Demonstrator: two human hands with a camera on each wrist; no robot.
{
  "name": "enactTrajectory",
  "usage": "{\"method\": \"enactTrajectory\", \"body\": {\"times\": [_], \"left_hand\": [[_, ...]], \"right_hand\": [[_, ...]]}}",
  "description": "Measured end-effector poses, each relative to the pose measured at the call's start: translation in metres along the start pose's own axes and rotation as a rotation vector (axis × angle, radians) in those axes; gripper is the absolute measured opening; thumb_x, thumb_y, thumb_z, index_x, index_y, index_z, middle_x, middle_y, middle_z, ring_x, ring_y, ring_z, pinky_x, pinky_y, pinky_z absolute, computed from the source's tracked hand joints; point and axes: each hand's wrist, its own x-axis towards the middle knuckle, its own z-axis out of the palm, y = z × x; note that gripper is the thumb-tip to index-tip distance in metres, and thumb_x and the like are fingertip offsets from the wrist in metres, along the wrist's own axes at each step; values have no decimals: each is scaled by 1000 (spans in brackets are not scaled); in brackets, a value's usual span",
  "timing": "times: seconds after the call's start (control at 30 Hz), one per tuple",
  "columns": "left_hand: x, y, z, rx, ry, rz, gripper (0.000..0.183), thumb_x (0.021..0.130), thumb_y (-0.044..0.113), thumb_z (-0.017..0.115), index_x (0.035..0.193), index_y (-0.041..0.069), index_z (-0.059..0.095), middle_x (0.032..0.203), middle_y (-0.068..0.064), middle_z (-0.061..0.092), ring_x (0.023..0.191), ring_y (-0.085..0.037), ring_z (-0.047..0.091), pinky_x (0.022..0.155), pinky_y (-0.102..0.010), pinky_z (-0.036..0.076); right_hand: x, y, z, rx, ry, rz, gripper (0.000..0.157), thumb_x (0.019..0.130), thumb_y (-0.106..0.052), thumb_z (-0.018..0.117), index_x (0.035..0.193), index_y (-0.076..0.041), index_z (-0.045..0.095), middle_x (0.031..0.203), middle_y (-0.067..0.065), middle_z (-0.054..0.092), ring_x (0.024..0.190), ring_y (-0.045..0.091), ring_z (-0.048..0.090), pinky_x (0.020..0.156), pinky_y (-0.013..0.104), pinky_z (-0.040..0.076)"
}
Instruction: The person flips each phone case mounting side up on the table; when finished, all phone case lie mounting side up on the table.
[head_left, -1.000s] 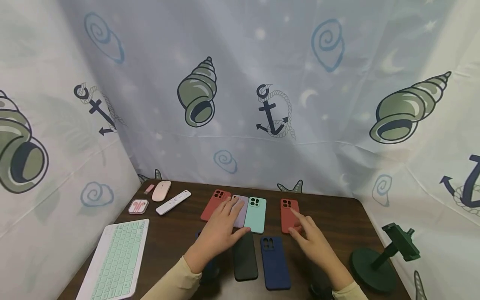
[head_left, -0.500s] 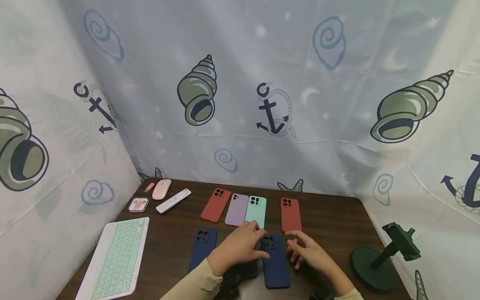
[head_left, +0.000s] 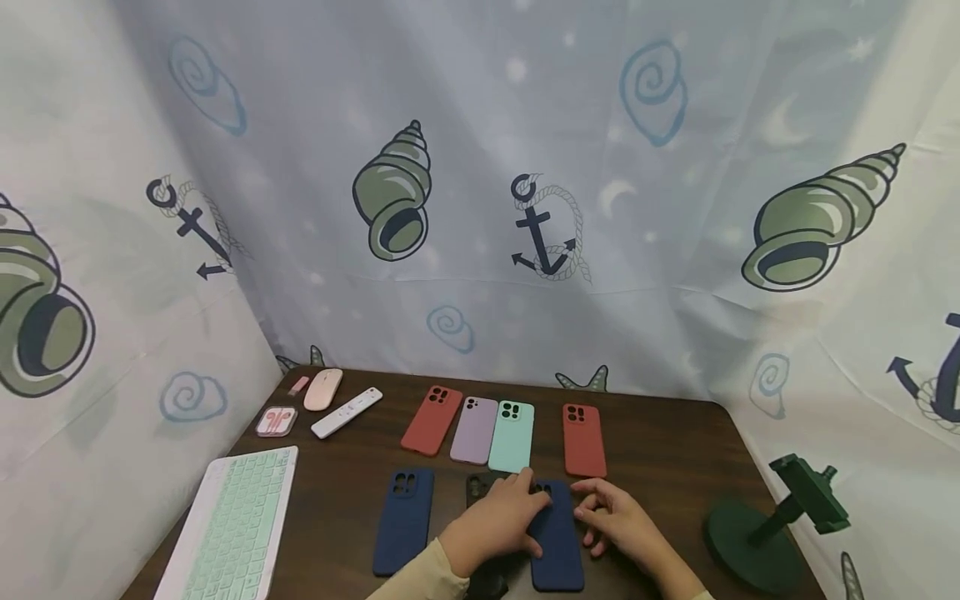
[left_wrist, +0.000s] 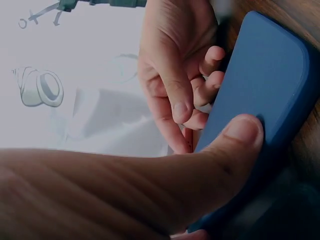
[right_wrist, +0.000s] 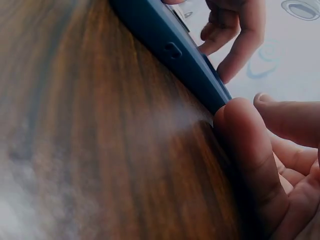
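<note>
My left hand [head_left: 495, 515] rests over the right-hand blue phone case [head_left: 558, 546], fingers near its camera cutout. The left wrist view shows that thumb lying on the face of the blue case [left_wrist: 265, 75]. Just right of the case is my right hand [head_left: 618, 523], its fingers loosely bent and holding nothing. In the right wrist view a right fingertip [right_wrist: 242, 122] is right at the corner of the case [right_wrist: 170, 50]. A black phone case [head_left: 477, 483] is mostly hidden under my left hand. Another blue phone case [head_left: 403, 525] lies to the left.
Behind are a red phone case [head_left: 432, 421], a lilac one [head_left: 474, 429], a mint one [head_left: 512, 436] and a second red one [head_left: 584, 440]. Left lie a keyboard [head_left: 232, 525], white remote [head_left: 347, 413], mouse [head_left: 323, 389] and earphone box [head_left: 277, 422]. A green stand [head_left: 757, 546] is right.
My left hand has come from the lilac and mint cases down and right onto the right-hand blue case. My right hand has drawn back from the right red case to beside that blue case.
</note>
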Motion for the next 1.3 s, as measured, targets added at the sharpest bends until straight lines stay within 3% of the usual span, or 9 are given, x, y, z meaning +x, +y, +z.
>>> {"method": "enactTrajectory", "body": {"times": [0.13, 0.33, 0.8, 1.03, 1.3], "left_hand": [[1, 4, 3, -56, -5, -7, 73, 75, 53, 84, 138, 28, 59, 132, -5, 48, 112, -15, 56, 89, -31, 52], [5, 5, 6, -50, 2, 0, 72, 75, 52, 84, 138, 25, 60, 131, -8, 48, 107, -10, 59, 84, -25, 52], [2, -2, 7, -144, -10, 1, 71, 77, 48, 86, 137, 24, 57, 138, -14, 45, 103, -6, 63, 81, -22, 53], [2, -7, 10, -182, -29, 13, 89, 80, 50, 83, 154, 28, 40, 143, -12, 44, 118, -10, 60, 90, -27, 54], [0, -9, 7, -275, -55, -20, 96, 83, 70, 68, 161, 37, 22, 145, -10, 42, 121, -13, 58, 90, -32, 54]], "right_hand": [[-6, -1, -1, 4, 16, 20, 59, 99, -27, 67, 150, -8, 46, 108, 18, 64, 75, 24, 69, 61, 46, 60], [-7, -5, -4, -31, 18, 30, 56, 99, -31, 67, 148, -8, 52, 111, 16, 66, 77, 25, 70, 62, 46, 60], [-2, 3, -4, 11, -46, -3, 56, 99, -26, 67, 151, -17, 49, 112, 18, 62, 79, 23, 71, 62, 43, 61], [-2, 4, -4, 47, -88, -23, 64, 97, -19, 69, 155, -19, 43, 113, 18, 63, 80, 21, 70, 63, 42, 61], [-5, 3, -3, 32, -103, -65, 63, 100, -23, 66, 157, -21, 39, 112, 17, 61, 83, 22, 69, 63, 44, 61]]}}
